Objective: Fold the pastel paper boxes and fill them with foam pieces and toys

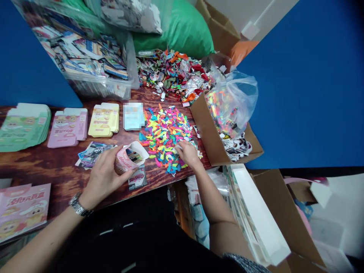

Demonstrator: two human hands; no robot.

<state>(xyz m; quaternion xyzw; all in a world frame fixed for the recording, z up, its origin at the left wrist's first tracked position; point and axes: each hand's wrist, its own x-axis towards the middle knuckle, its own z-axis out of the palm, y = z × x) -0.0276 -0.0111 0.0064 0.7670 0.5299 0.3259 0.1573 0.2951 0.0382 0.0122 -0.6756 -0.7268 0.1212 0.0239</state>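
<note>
Your left hand [106, 170] gripped the pink box [124, 162] over the counter [63, 167], fingers hiding one side; its contents [135, 154] showed only partly through the open mouth. Your right hand [190, 154] touched the colourful pile [163, 131], but I could not tell whether its fingers held anything. Pixelation masked the pale blue stack [133, 116]; a cardboard box [207, 134] stood close on the right.

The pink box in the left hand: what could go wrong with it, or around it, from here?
The pink box is open at its mouth, so its contents might slip out if the left hand tips it.
The colourful pile lies close to the table's near edge; the right hand, down at it, could nudge pieces off.
</note>
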